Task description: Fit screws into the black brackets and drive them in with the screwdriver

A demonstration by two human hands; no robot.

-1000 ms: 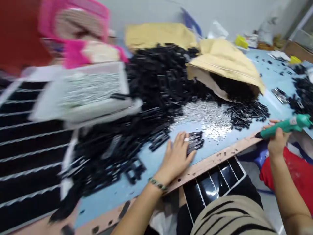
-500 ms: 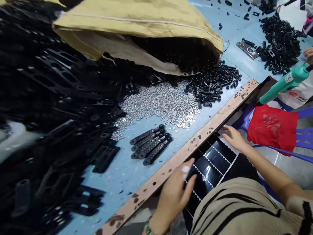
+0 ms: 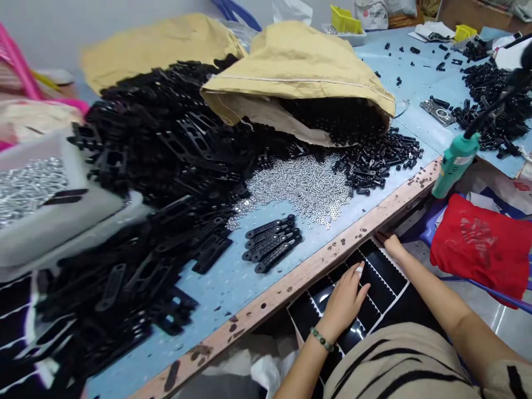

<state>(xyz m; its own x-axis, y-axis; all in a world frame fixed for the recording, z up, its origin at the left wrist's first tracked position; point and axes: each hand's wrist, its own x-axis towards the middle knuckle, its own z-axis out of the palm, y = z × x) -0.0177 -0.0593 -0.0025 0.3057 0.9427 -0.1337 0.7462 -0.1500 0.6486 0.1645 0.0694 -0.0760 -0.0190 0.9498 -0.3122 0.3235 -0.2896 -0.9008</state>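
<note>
A black sheet with white scalloped lines (image 3: pixel 376 269) lies across the lap, partly under the table edge. My left hand (image 3: pixel 344 299) rests on it, palm down, fingers extended and thumb apart, holding nothing; one finger has a white wrap. At the sheet's far right corner is my right hand (image 3: pixel 390 245), its fingers stretched toward the table's underside, partly in shadow, with nothing visible in them. Several black patterned arms (image 3: pixel 272 244) lie side by side on the blue table (image 3: pixel 233 296). Behind them spreads a pile of small silver screws and nuts (image 3: pixel 303 185).
Large black parts (image 3: pixel 166 149) are heaped at left, near a white bin of screws (image 3: pixel 25 233). A yellow sack (image 3: pixel 307 61) opens over small black parts. A green power driver (image 3: pixel 455 166) hangs at right above a red cloth (image 3: pixel 477 244).
The view has shifted, showing more of the back and left of the table. My left hand has moved away from the table edge onto the sheet. My right hand has come to the sheet's far corner.
</note>
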